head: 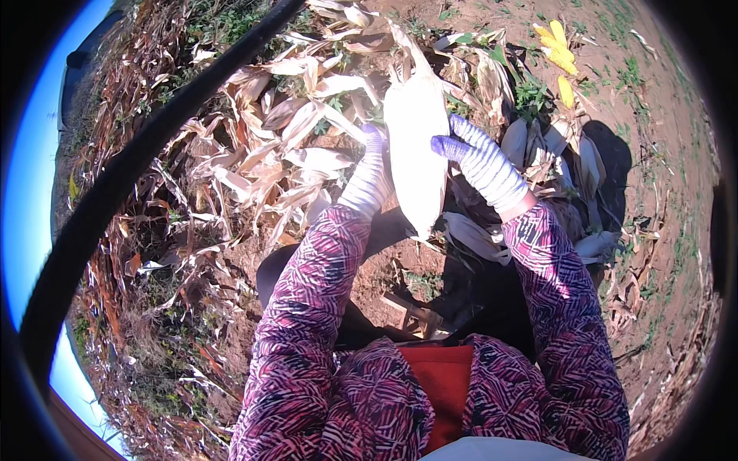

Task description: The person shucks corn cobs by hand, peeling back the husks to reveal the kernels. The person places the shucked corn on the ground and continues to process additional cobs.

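Note:
A large ear of corn in its pale dry husk (416, 150) is upright in the picture between my two gloved hands, its stalk end at the top. My left hand (369, 170), in a striped white and purple knit glove, lies along the ear's left side; its fingers are partly hidden behind the husk. My right hand (484, 161), in a matching glove, touches the ear's right side, with thumb and fingers at the husk's edge. The husk is overexposed, so the detail of its leaves is lost.
Loose dry husks (253, 155) cover the ground at left. Unhusked ears (588, 167) lie at right, beyond my right wrist. Husked yellow cobs (557, 49) lie on bare soil at upper right. A small wooden stool (412, 314) shows between my legs. A dark strap crosses the left side.

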Tool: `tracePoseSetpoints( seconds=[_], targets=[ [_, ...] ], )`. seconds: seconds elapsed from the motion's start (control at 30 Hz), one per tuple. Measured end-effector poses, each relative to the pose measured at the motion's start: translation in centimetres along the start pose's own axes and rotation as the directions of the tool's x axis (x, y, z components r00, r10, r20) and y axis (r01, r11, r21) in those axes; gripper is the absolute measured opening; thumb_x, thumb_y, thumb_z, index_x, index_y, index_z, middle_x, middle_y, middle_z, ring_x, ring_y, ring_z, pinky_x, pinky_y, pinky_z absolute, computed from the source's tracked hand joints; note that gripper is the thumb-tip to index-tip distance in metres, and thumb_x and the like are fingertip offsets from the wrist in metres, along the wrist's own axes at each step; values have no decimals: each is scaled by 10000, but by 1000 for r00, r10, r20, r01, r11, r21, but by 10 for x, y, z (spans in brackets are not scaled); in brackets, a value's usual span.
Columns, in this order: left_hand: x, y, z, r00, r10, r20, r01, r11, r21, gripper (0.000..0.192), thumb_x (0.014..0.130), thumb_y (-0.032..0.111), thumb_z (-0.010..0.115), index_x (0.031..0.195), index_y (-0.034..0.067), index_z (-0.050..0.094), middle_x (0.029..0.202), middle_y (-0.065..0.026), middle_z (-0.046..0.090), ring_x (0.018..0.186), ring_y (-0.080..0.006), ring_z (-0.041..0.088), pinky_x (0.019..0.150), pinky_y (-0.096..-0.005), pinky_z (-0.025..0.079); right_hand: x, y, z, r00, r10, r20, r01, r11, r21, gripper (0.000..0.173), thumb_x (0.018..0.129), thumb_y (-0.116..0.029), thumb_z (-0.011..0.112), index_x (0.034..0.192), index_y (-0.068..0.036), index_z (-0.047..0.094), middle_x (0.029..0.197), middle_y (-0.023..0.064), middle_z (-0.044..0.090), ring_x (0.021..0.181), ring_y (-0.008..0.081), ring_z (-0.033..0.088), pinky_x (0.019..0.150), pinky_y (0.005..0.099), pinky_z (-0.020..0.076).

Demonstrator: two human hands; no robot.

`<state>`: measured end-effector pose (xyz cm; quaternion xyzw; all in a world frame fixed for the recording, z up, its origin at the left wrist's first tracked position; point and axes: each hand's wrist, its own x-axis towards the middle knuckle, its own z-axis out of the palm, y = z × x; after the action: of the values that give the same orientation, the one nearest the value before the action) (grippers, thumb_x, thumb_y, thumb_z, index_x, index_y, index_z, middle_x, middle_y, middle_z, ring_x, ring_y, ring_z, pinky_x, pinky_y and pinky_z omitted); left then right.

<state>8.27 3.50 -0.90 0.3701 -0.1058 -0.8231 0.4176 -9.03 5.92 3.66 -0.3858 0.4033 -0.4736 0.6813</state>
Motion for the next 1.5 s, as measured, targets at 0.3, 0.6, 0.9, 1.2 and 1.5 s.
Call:
tracePoseSetpoints(
  seconds=[0.3,0.6,0.9,1.2,1.5],
  targets=[
    [29,-12,-29,984,92,-155,-88,996,31,584,787,406,699,1202,46,502,1058,-96,593,931,-235,581,805,-381,502,9,4,-17,996,-83,43,68,960,273,557,847,-314,645,1278,-15,458,1166,68,578,1106,188,525,967,325,397],
    [52,-24,-74,964,144,-222,-196,953,-233,443,817,263,693,1151,26,524,1031,-83,595,918,-203,576,778,-343,496,-4,34,19,990,-104,91,130,925,-357,622,819,-306,673,1321,-38,423,1120,80,580,934,162,561,789,297,453],
    [31,-14,-35,980,40,-194,-44,999,-20,377,837,258,648,1114,22,548,949,-94,625,811,-222,612,737,-346,516,-4,47,25,955,267,132,-297,820,489,404,961,-431,392,741,-101,467,476,-48,316,380,88,313,414,244,342],
    [9,-4,-14,758,-296,581,541,783,-307,530,862,487,509,1132,31,525,890,-131,610,751,-262,593,675,-388,509,-7,33,33,826,-61,560,-472,469,747,270,899,-259,548,693,-102,471,523,-54,398,393,69,365,380,214,345],
    [4,10,4,960,-164,227,206,963,-173,512,848,460,564,1125,31,532,890,-111,598,766,-248,583,682,-372,501,-10,25,28,732,37,680,-560,600,571,289,962,-250,395,704,-140,464,463,-62,379,344,72,346,338,232,271]
  ],
)
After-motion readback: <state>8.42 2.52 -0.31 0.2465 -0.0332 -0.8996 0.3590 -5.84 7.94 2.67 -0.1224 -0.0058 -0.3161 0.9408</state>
